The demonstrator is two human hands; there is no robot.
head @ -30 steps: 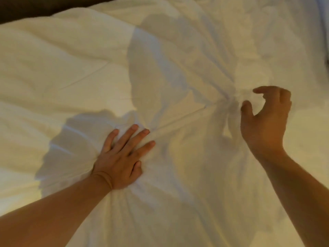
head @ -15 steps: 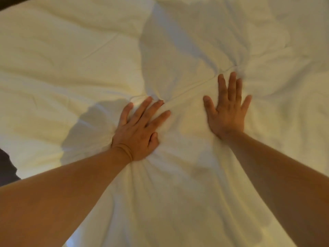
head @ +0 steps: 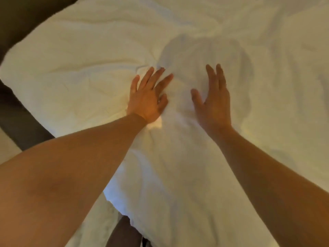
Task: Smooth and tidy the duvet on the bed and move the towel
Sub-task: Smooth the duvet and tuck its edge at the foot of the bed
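The white duvet (head: 240, 157) fills most of the head view, rumpled with soft folds. My left hand (head: 147, 97) lies flat on it at the centre, fingers straight and spread, pressing the fabric so creases fan out around the wrist. My right hand (head: 211, 102) is a hand's width to the right, palm down with straight fingers on or just above the duvet. Neither hand holds anything. No towel is in view.
The duvet's left edge (head: 23, 56) runs diagonally from the top left down to the bottom centre. Beyond it lies a dark bed base or floor (head: 19, 122). A dark shape (head: 122, 232) shows at the bottom edge under the duvet's corner.
My right hand went from a curled pinch on a fold to flat with straight fingers. Both hands have slid toward the duvet's left edge, which has come into view.
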